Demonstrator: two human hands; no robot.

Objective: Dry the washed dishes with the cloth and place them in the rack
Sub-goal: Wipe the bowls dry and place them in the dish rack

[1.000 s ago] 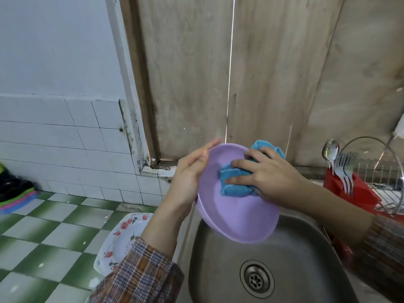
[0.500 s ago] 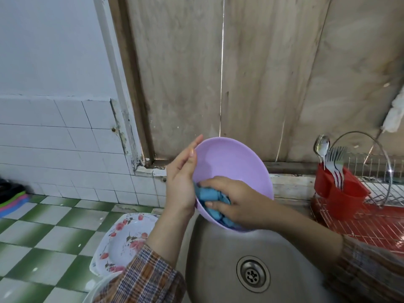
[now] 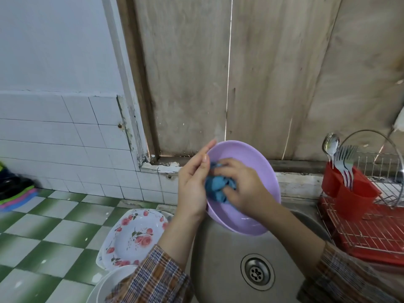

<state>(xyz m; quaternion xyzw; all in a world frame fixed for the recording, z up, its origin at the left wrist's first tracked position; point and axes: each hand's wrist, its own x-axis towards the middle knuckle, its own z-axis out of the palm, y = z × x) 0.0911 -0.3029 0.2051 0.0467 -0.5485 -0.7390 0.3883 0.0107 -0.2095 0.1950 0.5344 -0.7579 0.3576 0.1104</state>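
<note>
Fingers (image 3: 228,171) of the right hand (image 3: 247,191): curled and clenched round a bunched blue cloth (image 3: 216,189), which is pressed against the inner wall of a purple bowl (image 3: 247,156).

Fingers (image 3: 202,155) of the left hand (image 3: 192,189): held straight and uncurled, laid along the outside of the bowl's left rim. The bowl is propped on edge by this palm, its hollow turned toward the right-hand fingers.

Bowl: held tilted in the air between the two sets of fingers, over the back edge of a steel sink (image 3: 218,248). A round drain (image 3: 257,271) is set below the right-hand fingers.

Rack (image 3: 371,230): red wire, well to the right of the right-hand fingers. A red cutlery holder (image 3: 349,191) is mounted at its near corner, in which forks (image 3: 347,162) and a spoon (image 3: 331,145) are stood upright.

Floral plate (image 3: 135,235): placed below and to the left of the left-hand fingers, on a green-and-white checked counter (image 3: 43,237).

White dish (image 3: 109,285): partly covered by the plaid left sleeve (image 3: 153,278), just below the floral plate.

Wooden boards (image 3: 185,73): set upright behind both sets of fingers.
</note>
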